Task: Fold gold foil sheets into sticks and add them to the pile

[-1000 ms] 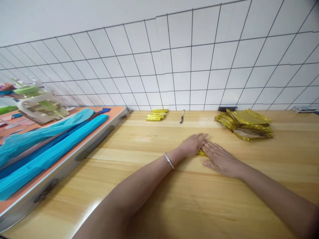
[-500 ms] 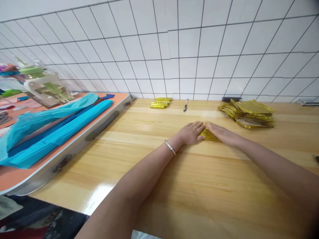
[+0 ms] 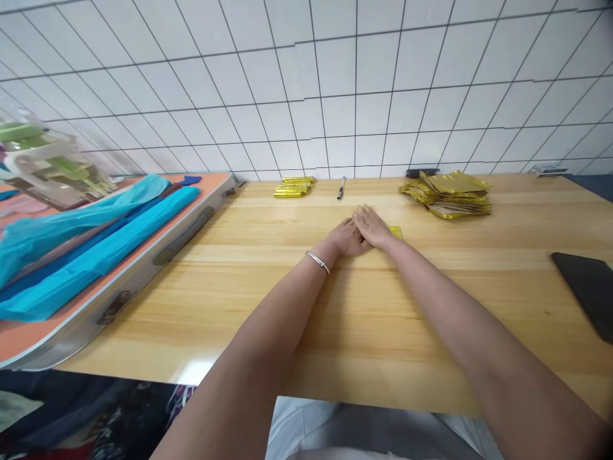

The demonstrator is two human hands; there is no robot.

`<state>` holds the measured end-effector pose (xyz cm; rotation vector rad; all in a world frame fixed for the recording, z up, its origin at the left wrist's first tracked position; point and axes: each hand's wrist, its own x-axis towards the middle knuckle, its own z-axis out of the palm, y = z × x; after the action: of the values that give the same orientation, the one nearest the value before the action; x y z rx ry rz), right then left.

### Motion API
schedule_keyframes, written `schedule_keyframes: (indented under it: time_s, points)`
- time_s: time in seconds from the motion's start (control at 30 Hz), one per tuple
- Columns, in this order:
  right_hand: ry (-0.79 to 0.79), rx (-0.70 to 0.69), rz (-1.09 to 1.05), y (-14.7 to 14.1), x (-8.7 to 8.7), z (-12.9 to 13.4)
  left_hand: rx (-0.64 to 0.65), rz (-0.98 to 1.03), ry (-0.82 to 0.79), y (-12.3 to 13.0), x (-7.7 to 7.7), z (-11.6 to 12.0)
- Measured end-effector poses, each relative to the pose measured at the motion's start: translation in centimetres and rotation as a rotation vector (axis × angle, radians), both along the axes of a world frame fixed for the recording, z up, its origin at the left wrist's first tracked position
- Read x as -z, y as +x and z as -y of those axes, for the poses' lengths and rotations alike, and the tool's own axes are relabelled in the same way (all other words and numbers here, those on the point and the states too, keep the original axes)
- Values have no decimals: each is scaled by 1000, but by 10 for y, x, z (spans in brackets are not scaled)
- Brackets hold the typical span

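My left hand (image 3: 348,238) lies flat on the wooden table, a silver bangle on its wrist. Over its fingers rests my right hand (image 3: 372,227), also flat with the fingers stretched out. Both are on a sheet of gold foil paper (image 3: 396,231); only its right end shows beside my right hand, and the rest is hidden. Behind the hands, near the wall, are several folded gold foil strips (image 3: 294,187) and a pen (image 3: 341,188). To the right sits a loose stack of gold foil sheets (image 3: 450,193).
On the left stands an orange-topped table (image 3: 218,184) with blue tissue paper (image 3: 119,245) and a clear-and-green plastic container (image 3: 57,166). A black flat object (image 3: 587,287) lies at the right. The tiled wall (image 3: 335,76) bounds the back.
My right hand has moved left from the foil's right side onto my left hand. Less foil shows now. The view has shifted to the right, bringing the black flat object into sight.
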<state>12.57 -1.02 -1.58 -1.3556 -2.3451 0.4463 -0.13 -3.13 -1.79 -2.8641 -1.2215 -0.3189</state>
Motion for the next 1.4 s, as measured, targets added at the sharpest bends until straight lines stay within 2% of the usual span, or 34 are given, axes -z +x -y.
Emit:
schedule_keyframes:
  time_s: [0.1,0.2,0.37,0.53,0.7,0.87,1.0,1.13,1.4]
  points:
    - [-12,75,44,2,2,-1,-43,-6,10,-5,1,5]
    - [-23,82,95,3,3,-1,-68,-13,-2,-8,2,7]
    - [-6,20,181,17,2,6,-87,-29,-34,-9,0,10]
    - [68,-54,251,38,-2,22,-98,-57,-42,-7,-7,15]
    - [128,-148,317,57,-4,26,-81,-95,-50,-10,-15,16]
    - [179,-220,374,66,-2,25,38,-58,-85,-23,-28,22]
    - [185,-245,411,70,-6,25,174,-39,-139,-37,-39,25]
    - [165,-291,453,67,-15,18,226,-26,-174,-50,-44,18]
    - [159,-269,491,47,-15,-16,112,4,-94,-59,-38,-9]
